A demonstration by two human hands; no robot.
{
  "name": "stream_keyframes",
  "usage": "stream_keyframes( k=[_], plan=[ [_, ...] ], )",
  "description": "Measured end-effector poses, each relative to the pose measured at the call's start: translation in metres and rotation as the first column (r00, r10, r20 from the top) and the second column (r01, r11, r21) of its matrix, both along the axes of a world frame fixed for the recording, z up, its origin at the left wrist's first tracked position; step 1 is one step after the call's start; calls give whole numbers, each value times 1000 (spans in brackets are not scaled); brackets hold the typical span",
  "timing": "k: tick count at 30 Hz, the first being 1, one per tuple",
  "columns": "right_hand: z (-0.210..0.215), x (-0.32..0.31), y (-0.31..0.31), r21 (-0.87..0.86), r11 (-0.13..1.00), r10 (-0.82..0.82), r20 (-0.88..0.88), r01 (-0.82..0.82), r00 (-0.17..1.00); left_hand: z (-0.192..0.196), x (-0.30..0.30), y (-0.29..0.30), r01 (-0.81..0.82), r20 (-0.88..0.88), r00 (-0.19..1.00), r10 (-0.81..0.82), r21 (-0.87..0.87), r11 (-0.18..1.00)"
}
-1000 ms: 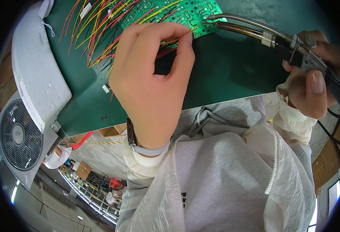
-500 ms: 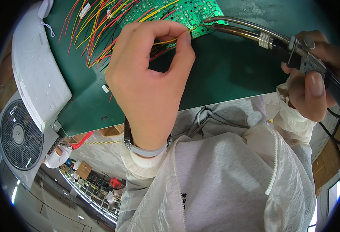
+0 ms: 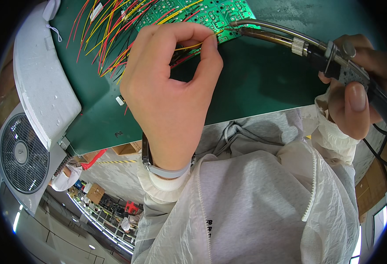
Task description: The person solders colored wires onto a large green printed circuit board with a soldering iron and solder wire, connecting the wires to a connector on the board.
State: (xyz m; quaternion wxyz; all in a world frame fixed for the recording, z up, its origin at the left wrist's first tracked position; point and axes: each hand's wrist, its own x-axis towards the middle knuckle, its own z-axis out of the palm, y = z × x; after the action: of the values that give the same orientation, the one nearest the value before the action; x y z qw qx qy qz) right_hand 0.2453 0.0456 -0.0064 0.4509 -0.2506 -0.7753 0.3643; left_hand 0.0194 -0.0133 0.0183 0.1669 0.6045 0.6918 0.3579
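Note:
My left hand [image 3: 171,79] pinches a thin yellow wire [image 3: 189,47] between thumb and forefinger, its end at the near edge of a green circuit board [image 3: 233,13]. In my right hand [image 3: 356,83] is a soldering iron [image 3: 272,37] with a curved metal solder-feed tube [image 3: 281,27] running along it. The iron's tip and the tube's mouth meet over the board, close to the wire's end; whether the tip touches the wire I cannot tell. Many red, yellow and black wires [image 3: 110,39] fan out from the board to the left, partly behind my left hand.
The board lies on a green work surface [image 3: 263,75]. A white foam piece [image 3: 46,75] stands along its left side, with a fan [image 3: 24,152] beyond it. A small white connector [image 3: 120,100] lies by my left wrist. Black cables [image 3: 380,154] hang at the right.
The iron and its feed tube have shifted slightly to the left over the board, with my right hand. My left hand stays nearly still with the wire.

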Motion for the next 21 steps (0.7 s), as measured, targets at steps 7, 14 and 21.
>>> stream_keyframes(
  k=[7,14,21],
  plan=[
    [-1,2,3,12,999,53,-5,-52,999,0,1,0,-5,-10,1000,5,2,1000],
    [1,-3,3,9,998,58,-36,-58,998,-5,2,0,7,6,1000,-7,34,999],
    [5,-6,0,-49,998,-47,2,47,999,-8,2,0,13,46,999,-15,40,999]
  ],
)
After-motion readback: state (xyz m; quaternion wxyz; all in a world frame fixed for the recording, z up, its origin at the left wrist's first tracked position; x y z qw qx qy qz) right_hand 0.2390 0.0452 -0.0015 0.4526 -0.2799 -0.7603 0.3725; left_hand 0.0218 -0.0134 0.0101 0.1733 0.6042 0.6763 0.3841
